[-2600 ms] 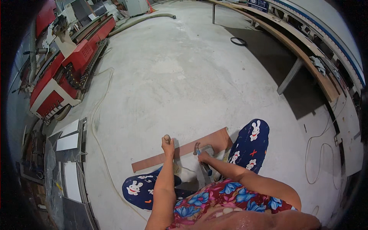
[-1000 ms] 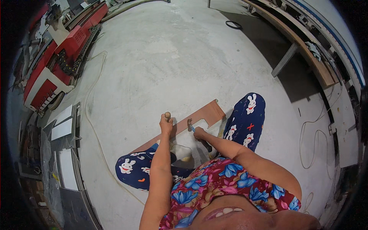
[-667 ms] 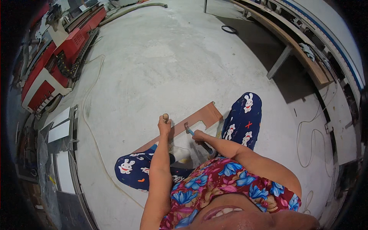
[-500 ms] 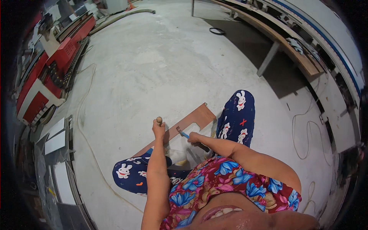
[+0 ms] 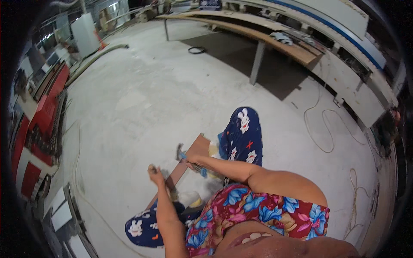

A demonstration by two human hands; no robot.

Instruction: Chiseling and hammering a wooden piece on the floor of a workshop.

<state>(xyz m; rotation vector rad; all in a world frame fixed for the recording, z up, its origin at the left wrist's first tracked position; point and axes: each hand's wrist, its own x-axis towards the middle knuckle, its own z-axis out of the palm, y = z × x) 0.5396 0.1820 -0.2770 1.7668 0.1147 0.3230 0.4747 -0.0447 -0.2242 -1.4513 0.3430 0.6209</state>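
My left hand (image 5: 158,177) is closed round a tool with a round wooden handle end (image 5: 151,167), held upright by the left edge of the board. The tool's lower part is hidden by the hand. My right hand (image 5: 192,162) grips a hammer (image 5: 179,151) with a blue and dark handle, its head raised over the board and apart from the wooden handle. Beneath both hands a long reddish-brown board (image 5: 177,173) lies slantwise on the floor between my legs. My right hand and forearm cover part of its wider far end.
My bent knees in blue patterned trousers (image 5: 241,136) flank the board. A long table (image 5: 254,33) stands far right, with a black ring (image 5: 196,50) on the floor near it. Cables (image 5: 331,129) lie on the right, red machinery (image 5: 45,109) and flat sheets (image 5: 61,215) on the left.
The view has swung to the right and up. The hammer's head has risen off the board, and my right hand has come nearer to my left. Both hands keep their tools.
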